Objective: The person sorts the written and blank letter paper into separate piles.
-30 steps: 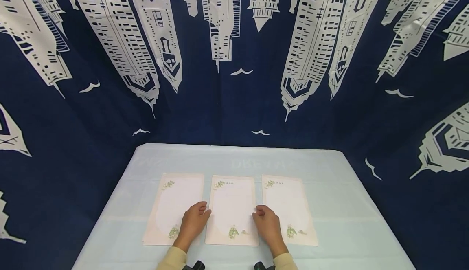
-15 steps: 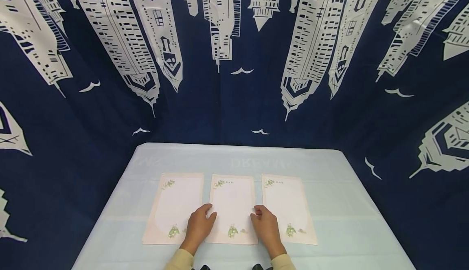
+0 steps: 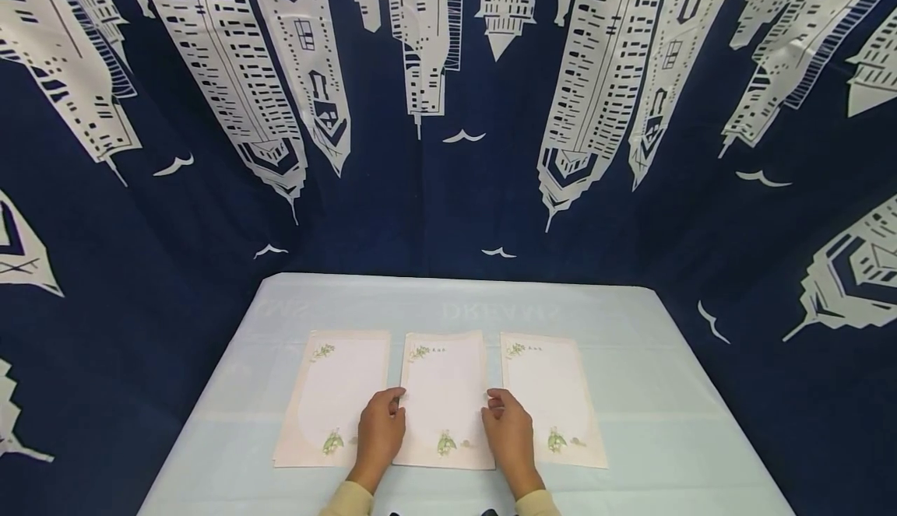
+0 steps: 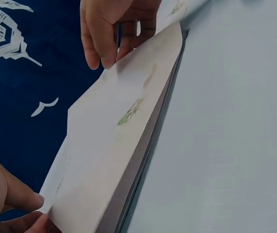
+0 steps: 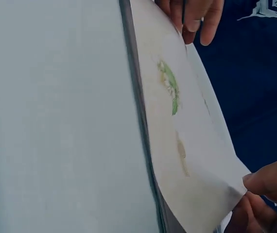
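Observation:
Three piles of pale pink stationery paper with green leaf prints lie side by side. On the middle pile, my left hand [image 3: 381,432] pinches the left edge of the top sheet of paper [image 3: 443,391] between thumb and fingers. My right hand [image 3: 510,434] pinches the same sheet at its right edge. From the left wrist view, the sheet [image 4: 109,126] bows up, with a gap between it and the layers below. Its near edge also stands off the pile in the right wrist view, where the thumb [image 5: 269,177] presses on the corner side.
The left paper pile [image 3: 329,391] lies partly under my left forearm's line of sight. Another paper pile [image 3: 550,391] is right of my right hand. All rest on a pale cloth-covered table [image 3: 673,438]. A navy curtain [image 3: 420,212] with white buildings hangs behind.
My left hand first moved right over the middle sheet, then back to its left edge. My right hand shifted slightly at the right edge. The middle sheet's top edge now curves.

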### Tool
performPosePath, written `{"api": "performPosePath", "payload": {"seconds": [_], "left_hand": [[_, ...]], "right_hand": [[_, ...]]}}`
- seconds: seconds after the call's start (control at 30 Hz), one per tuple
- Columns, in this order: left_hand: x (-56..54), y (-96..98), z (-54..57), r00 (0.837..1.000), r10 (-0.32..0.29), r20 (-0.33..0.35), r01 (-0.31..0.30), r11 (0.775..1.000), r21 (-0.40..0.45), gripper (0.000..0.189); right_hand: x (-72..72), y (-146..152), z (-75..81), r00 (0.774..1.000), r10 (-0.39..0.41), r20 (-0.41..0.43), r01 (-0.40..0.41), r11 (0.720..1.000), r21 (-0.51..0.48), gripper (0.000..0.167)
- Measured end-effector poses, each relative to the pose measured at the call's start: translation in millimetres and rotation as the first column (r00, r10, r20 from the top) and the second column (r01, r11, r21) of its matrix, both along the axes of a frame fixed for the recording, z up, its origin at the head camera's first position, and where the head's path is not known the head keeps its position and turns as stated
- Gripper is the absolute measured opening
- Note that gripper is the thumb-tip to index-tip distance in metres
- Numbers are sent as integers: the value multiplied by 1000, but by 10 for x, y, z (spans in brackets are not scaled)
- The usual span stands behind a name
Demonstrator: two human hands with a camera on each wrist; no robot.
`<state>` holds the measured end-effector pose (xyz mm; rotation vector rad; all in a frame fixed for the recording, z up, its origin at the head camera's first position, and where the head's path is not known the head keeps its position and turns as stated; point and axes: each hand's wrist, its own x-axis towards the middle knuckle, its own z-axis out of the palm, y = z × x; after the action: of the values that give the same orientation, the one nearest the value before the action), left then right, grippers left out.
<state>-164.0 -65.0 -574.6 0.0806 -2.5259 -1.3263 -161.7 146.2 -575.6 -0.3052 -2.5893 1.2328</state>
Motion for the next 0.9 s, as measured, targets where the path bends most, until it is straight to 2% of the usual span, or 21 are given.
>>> {"api": "performPosePath", "payload": {"seconds": [0.07,0.23,0.33,0.47,0.7,0.9], "left_hand": [[-11,-15,-15,1000,2,2,-2,999,45,31],[-25,-60,-25,998,-21,64,11,989,148,38],[-39,-76,-29,996,-22,88,7,987,162,37],[-60,-80,-31,994,-19,104,2,986,167,32],[-65,-37,8,994,-39,99,21,984,176,28],[-123,110,53,995,-67,72,54,985,165,28]], "right_hand": [[-2,12,-11,1000,-4,-4,3,998,-60,30],[-9,43,-6,997,-25,72,38,981,-193,32],[-8,63,13,993,-21,115,49,968,-245,33],[5,92,42,991,0,131,38,955,-294,29],[5,191,64,994,-5,110,38,953,-300,23],[-4,339,110,994,-42,97,67,958,-278,23]]}}
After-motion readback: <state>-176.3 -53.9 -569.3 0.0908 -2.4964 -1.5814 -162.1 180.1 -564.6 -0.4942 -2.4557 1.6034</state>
